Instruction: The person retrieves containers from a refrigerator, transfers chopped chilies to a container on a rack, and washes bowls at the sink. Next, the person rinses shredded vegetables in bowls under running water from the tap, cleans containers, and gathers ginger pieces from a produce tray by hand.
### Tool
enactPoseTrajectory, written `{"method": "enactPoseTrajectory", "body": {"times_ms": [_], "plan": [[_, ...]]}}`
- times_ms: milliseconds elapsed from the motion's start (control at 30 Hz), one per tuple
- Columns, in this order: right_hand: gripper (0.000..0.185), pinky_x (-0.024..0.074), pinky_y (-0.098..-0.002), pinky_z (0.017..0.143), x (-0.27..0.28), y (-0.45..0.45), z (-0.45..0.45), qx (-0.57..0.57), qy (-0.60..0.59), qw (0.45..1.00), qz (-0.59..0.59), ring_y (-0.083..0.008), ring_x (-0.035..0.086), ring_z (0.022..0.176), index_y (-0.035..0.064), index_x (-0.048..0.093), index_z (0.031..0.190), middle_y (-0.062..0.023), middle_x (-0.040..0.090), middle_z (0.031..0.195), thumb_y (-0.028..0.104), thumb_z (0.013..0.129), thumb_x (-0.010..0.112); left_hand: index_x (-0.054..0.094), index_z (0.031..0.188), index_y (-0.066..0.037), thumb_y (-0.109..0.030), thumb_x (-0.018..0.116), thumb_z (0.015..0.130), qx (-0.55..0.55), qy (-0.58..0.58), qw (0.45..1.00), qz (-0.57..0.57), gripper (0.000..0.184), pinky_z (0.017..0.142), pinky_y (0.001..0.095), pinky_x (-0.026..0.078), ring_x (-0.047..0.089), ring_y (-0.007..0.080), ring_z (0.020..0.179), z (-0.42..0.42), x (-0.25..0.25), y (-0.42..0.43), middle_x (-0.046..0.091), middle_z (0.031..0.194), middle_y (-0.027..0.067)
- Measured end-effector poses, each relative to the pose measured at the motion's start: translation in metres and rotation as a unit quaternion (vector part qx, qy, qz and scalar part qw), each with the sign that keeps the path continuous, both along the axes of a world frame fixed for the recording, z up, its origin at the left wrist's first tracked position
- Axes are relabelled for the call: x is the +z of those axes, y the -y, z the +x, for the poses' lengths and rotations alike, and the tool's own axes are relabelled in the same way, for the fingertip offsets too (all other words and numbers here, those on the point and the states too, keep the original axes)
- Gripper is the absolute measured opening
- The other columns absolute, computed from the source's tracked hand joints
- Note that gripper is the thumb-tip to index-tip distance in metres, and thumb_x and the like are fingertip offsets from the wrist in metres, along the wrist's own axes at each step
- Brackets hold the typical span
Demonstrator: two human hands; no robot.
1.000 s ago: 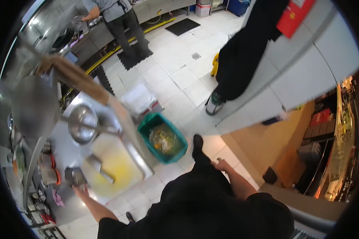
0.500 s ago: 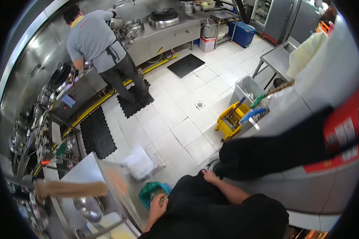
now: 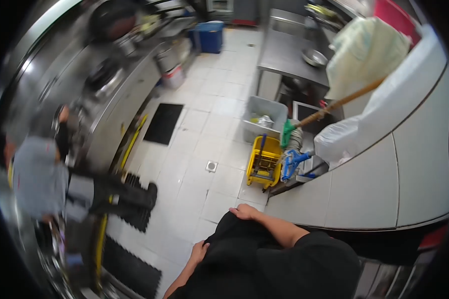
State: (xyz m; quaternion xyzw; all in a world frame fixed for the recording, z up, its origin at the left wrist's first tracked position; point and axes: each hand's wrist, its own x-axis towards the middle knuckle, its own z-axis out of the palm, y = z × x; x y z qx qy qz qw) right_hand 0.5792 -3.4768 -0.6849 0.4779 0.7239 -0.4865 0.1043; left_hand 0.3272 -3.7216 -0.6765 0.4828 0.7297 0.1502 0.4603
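Observation:
Both of my hands are at the black apron-like cloth (image 3: 234, 244) on my front. My right hand (image 3: 246, 212) is closed at its upper edge, fingers pinching the fabric. At the left edge of the same cloth my left hand (image 3: 199, 251) is closed, with its fingertips against the fabric. Some of its fingers are hidden by the cloth. Beyond my hands stands a yellow mop bucket (image 3: 264, 162) on the white tiled floor (image 3: 194, 164).
A grey bin (image 3: 264, 117) stands behind the bucket, beside a green-headed mop handle (image 3: 344, 105). To the right runs a tiled ledge (image 3: 361, 184). A co-worker in a grey shirt (image 3: 39, 174) is at the stoves, left. A steel table (image 3: 284, 50) stands farther back.
My view has swung right and forward along the aisle. My left hand has come up from near the green-lined bin to the black cloth; my right hand keeps hold of it.

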Motion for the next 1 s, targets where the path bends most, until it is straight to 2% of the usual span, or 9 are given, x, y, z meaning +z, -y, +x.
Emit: {"method": "enactPoseTrajectory", "body": {"times_ms": [300,367,500,667,733,767,900,967,1000], "plan": [[0.068,0.0366,-0.0584,0.104,-0.063,-0.194,0.006,-0.025,0.162,0.985,-0.050,-0.0388,0.055,0.125,0.0105,0.060,0.132,-0.0182,0.059,0.135,0.063,0.089,0.054,0.070,0.098,0.011,-0.066,0.032,0.097,0.080,-0.144,0.979,-0.118,0.086,0.098,0.0519,0.044,0.060,0.0505,0.109,-0.149,-0.049,-0.294,0.062,0.103,0.0400],[0.063,0.0277,-0.0714,0.102,-0.052,-0.263,-0.015,0.020,0.259,0.963,-0.068,-0.0368,0.053,0.129,0.0098,0.059,0.132,-0.0141,0.057,0.140,0.057,0.090,0.056,0.071,0.100,0.008,-0.067,0.032,0.097,0.202,-0.106,0.964,-0.138,0.085,0.096,0.0479,0.046,0.063,0.0456,0.109,-0.189,-0.057,-0.329,0.066,0.105,0.0348],[0.048,0.0387,-0.0602,0.101,-0.009,-0.433,-0.095,0.052,0.212,0.976,0.018,-0.0372,0.058,0.122,0.0074,0.065,0.122,-0.0180,0.065,0.126,0.046,0.094,0.055,0.074,0.092,0.000,-0.058,0.039,0.100,0.328,0.031,0.944,-0.028,0.068,0.083,0.0441,0.049,0.066,0.0369,0.090,-0.257,-0.091,-0.360,0.072,0.087,0.0163],[0.042,0.0501,-0.0484,0.090,0.011,-0.624,-0.217,0.049,0.075,0.984,0.155,-0.0385,0.065,0.104,0.0042,0.067,0.111,-0.0215,0.070,0.106,0.041,0.094,0.057,0.062,0.094,-0.004,-0.036,0.048,0.095,-0.025,-0.247,0.950,-0.187,0.035,0.079,0.0371,0.045,0.059,0.0279,0.090,-0.365,-0.068,-0.482,0.061,0.091,0.0142],[0.040,0.0531,-0.0441,0.084,0.011,-0.690,-0.260,0.032,-0.009,0.988,0.152,-0.0389,0.068,0.093,0.0014,0.067,0.107,-0.0239,0.071,0.097,0.038,0.094,0.059,0.054,0.088,-0.006,-0.027,0.050,0.091,-0.215,-0.532,0.818,-0.040,0.021,0.071,0.0344,0.043,0.056,0.0242,0.080,-0.456,0.013,-0.580,0.054,0.082,0.0107],[0.041,0.0538,-0.0429,0.081,0.004,-0.717,-0.267,0.019,-0.038,0.987,0.154,-0.0374,0.069,0.091,0.0000,0.067,0.107,-0.0229,0.072,0.096,0.038,0.094,0.060,0.051,0.085,-0.007,-0.022,0.051,0.089,-0.278,-0.702,0.655,0.023,0.016,0.067,0.0331,0.042,0.054,0.0224,0.075,-0.490,0.063,-0.620,0.051,0.078,0.0089],[0.035,0.0533,-0.0379,0.066,-0.053,-0.810,-0.258,-0.066,-0.058,0.990,0.114,-0.0219,0.066,0.068,-0.0032,0.065,0.098,-0.0133,0.070,0.079,0.031,0.097,0.058,0.040,0.077,-0.012,-0.006,0.053,0.084,-0.392,-0.890,0.229,0.043,0.016,0.053,0.0308,0.038,0.046,0.0183,0.058,-0.538,0.157,-0.708,0.039,0.064,0.0044],[0.034,0.0527,-0.0417,0.067,-0.058,-0.835,-0.215,-0.108,-0.016,0.993,0.040,-0.0287,0.065,0.070,-0.0023,0.065,0.095,-0.0167,0.069,0.078,0.030,0.095,0.057,0.040,0.077,-0.012,-0.005,0.055,0.083,-0.449,-0.876,0.177,0.003,0.017,0.053,0.0304,0.038,0.045,0.0167,0.057,-0.533,0.160,-0.738,0.038,0.064,0.0046],[0.034,0.0529,-0.0456,0.071,-0.064,-0.838,-0.189,-0.104,0.018,0.994,0.039,-0.0380,0.068,0.077,-0.0016,0.066,0.093,-0.0227,0.070,0.082,0.032,0.093,0.057,0.040,0.075,-0.012,-0.001,0.056,0.081,-0.438,-0.852,0.285,0.040,0.020,0.052,0.0317,0.037,0.041,0.0153,0.057,-0.525,0.169,-0.752,0.036,0.065,0.0052]]}}
